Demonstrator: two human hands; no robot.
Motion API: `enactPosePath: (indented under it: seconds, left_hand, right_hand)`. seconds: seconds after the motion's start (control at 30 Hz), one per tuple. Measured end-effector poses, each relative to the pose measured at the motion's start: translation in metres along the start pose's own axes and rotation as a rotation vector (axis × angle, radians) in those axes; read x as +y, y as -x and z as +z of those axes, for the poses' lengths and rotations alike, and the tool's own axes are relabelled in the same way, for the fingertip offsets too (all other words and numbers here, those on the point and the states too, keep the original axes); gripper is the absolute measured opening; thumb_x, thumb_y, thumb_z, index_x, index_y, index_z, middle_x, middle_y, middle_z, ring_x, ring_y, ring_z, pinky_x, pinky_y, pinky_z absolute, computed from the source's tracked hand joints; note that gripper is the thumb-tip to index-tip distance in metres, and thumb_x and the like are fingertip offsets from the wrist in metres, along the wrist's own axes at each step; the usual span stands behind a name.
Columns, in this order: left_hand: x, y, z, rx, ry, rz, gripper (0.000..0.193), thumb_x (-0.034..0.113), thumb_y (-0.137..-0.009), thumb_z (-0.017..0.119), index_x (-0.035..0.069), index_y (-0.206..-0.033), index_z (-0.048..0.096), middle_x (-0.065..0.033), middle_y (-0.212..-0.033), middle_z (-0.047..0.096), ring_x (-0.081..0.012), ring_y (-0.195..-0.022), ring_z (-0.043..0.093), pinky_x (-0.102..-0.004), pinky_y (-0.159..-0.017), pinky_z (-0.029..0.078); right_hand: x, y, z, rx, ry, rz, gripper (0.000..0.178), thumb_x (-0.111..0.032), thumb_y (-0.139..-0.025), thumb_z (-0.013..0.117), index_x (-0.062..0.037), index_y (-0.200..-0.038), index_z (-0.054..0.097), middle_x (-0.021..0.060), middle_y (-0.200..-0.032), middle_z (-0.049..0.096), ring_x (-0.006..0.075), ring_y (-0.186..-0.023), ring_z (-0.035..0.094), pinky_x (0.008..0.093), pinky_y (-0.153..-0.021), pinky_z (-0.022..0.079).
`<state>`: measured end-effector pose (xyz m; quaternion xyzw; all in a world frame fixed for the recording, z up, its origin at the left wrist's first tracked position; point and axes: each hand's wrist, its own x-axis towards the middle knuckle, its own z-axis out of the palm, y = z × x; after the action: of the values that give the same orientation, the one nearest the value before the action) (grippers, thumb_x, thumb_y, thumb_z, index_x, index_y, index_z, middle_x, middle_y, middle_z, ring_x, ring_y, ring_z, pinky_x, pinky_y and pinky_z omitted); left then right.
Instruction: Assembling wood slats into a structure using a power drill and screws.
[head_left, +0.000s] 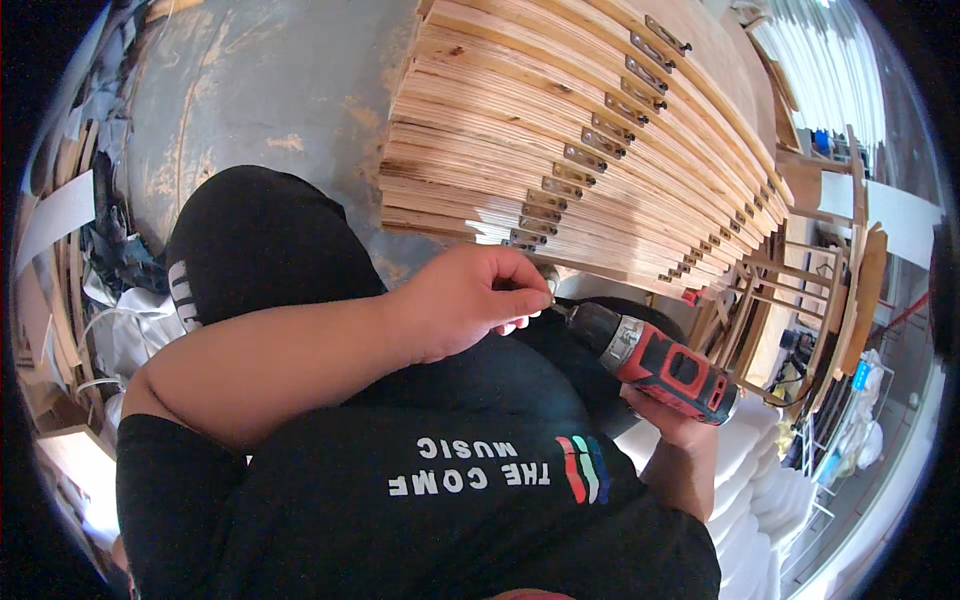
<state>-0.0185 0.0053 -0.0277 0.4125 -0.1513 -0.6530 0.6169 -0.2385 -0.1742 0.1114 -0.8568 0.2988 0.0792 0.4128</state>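
Your right hand (672,418) grasps the red-and-black drill (670,368) before your belly, nose inward, probably so the pinched fingertips of your left hand (490,295) can reach its tip; whether they grip anything is unclear. Boards (500,130) lie stacked ahead, edges staggered, perhaps keeping their metal plates (584,158) exposed.

Right hand (680,420) partly hidden beneath the drill (672,368) — its bit (560,309) indistinctly small.

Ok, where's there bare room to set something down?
On the scuffed grey surface, left of the board stack and beyond the left knee. It's crowded near the stack's near edge, where the left hand sits by the tip of the drill in the right hand.
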Motion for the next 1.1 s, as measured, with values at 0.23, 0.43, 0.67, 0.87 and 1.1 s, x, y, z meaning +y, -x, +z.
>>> enactPosePath:
  seconds: [0.23, 0.43, 0.67, 0.87, 1.1]
  left_hand:
    - [0.002, -0.003, -0.003, 0.019, 0.088, -0.039, 0.014, 0.013, -0.097, 0.066, 0.000, -0.102, 0.066, -0.0018, -0.080, 0.062, -0.0093, -0.070, 0.056, -0.0253, -0.064, 0.047]
    - [-0.009, -0.005, -0.003, 0.070, -0.386, -0.027, 0.026, 0.015, -0.093, 0.068, -0.002, -0.112, 0.064, -0.0032, -0.088, 0.065, -0.0112, -0.072, 0.058, -0.0277, -0.066, 0.050]
    - [-0.009, -0.004, -0.006, 0.179, -0.419, -0.119, 0.024, 0.015, -0.093, 0.064, -0.001, -0.111, 0.064, -0.0052, -0.091, 0.067, -0.0121, -0.076, 0.061, -0.0285, -0.067, 0.051]
    - [-0.003, -0.002, -0.009, 0.190, -0.515, -0.046, 0.026, 0.019, -0.093, 0.065, 0.000, -0.110, 0.064, -0.0083, -0.092, 0.069, -0.0158, -0.081, 0.065, -0.0318, -0.072, 0.053]
    - [-0.002, 0.000, -0.010, 0.200, -0.506, -0.001, 0.025, 0.019, -0.092, 0.065, 0.000, -0.108, 0.065, -0.0101, -0.094, 0.070, -0.0195, -0.084, 0.067, -0.0332, -0.075, 0.053]
  right_hand:
    - [-0.007, -0.008, 0.000, 0.000, -0.125, 0.090, 0.041, -0.009, -0.068, 0.087, -0.0066, -0.105, 0.070, 0.0050, -0.094, 0.073, 0.0186, -0.085, 0.071, 0.0324, -0.078, 0.057]
    - [-0.014, -0.017, -0.019, 0.039, 0.051, 0.053, 0.054, -0.008, -0.071, 0.087, -0.0042, -0.121, 0.064, 0.0084, -0.109, 0.072, 0.0191, -0.097, 0.071, 0.0336, -0.086, 0.057]
    - [-0.043, -0.045, -0.015, -0.012, 0.084, -0.129, 0.051, 0.004, -0.077, 0.079, -0.0009, -0.124, 0.063, 0.0103, -0.113, 0.071, 0.0195, -0.102, 0.069, 0.0340, -0.090, 0.055]
    - [-0.052, -0.054, -0.009, 0.015, -0.010, -0.024, 0.047, 0.005, -0.076, 0.079, 0.0012, -0.120, 0.064, 0.0104, -0.109, 0.072, 0.0177, -0.098, 0.069, 0.0326, -0.088, 0.055]
    - [-0.067, -0.064, -0.013, -0.062, 0.128, -0.014, 0.045, 0.003, -0.071, 0.081, 0.0012, -0.114, 0.067, 0.0091, -0.103, 0.073, 0.0154, -0.093, 0.069, 0.0297, -0.084, 0.054]
